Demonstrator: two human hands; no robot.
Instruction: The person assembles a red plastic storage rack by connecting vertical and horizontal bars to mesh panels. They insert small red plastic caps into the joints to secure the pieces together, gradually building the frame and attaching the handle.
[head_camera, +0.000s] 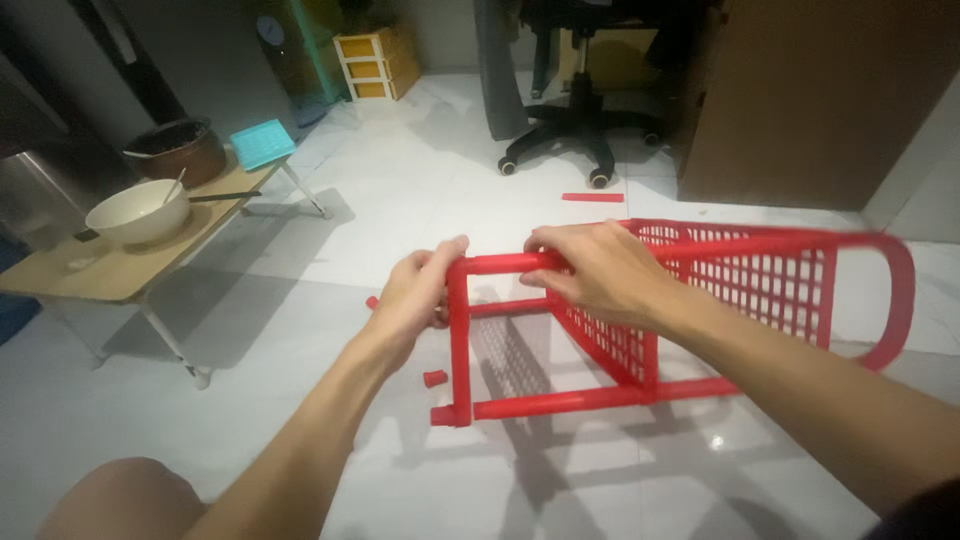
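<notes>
Rack: a red plastic rack (740, 290) lies on its side, held just above the white floor (300, 300) in the middle of the view; its long axis runs left to right, the rounded end pointing right, the open frame end pointing left
Frame: red tubes form a square at the left end, an upright tube (459, 340) joining a top tube and a lower tube (580, 401); the grid shelf slopes away to the far right
Left hand: the left hand (415, 295) comes in from the near left, forearm stretched out, fingers curled around the top left corner of the frame, thumb pointing up
Right hand: the right hand (595, 270) comes in from the near right, palm down, fingers closed over the top tube just right of the left hand
Loose parts: a small red cap (435, 378) lies on the floor just left of the frame; a red strip (593, 197) lies farther off
Table: a low wooden table (120, 265) stands far left
Bowl: a white bowl (138, 212) with a utensil handle sticking out sits on the table; what is in it cannot be told
Pot: a dark pot (185, 150) stands behind the bowl, contents unclear
Basket: a teal basket (262, 143) rests at the table's far end
Drawers: yellow drawers (378, 65) stand at the far wall
Chair: an office chair base (580, 135) stands far centre
</notes>
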